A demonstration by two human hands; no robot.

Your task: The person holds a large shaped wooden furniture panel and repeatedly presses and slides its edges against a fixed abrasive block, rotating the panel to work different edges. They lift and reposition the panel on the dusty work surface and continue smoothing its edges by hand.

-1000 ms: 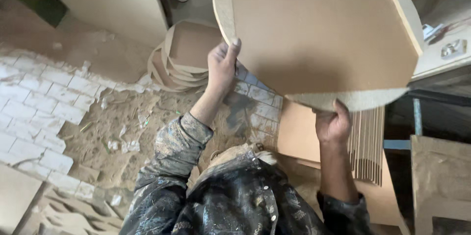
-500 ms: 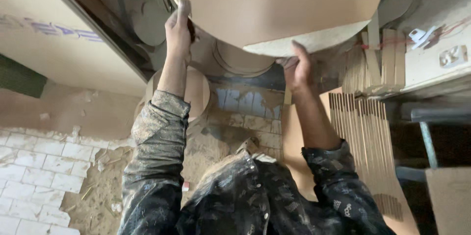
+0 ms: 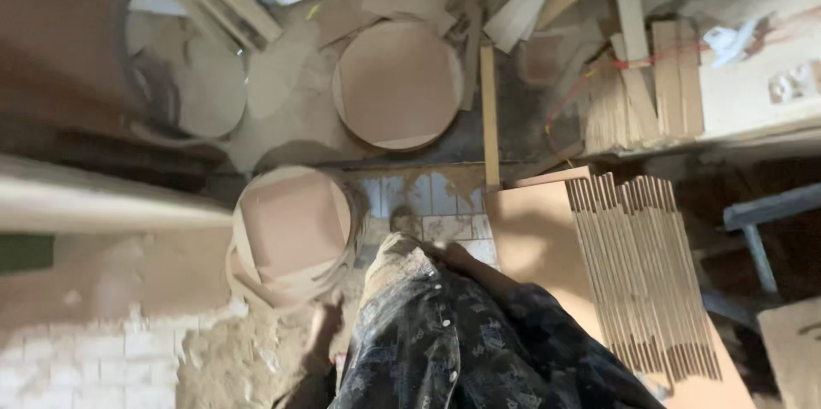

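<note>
Round brown board (image 3: 398, 84) is lying flat on the littered floor, well ahead of the person. Left hand (image 3: 321, 336) is hanging blurred near sawdust, grip unclear. Right hand isn't showing.

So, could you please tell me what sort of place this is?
Probably a woodworking shop: round cut boards lie stacked on the floor, a bundle of thin wooden strips rests on a sheet, and sawdust covers the tiles.
</note>
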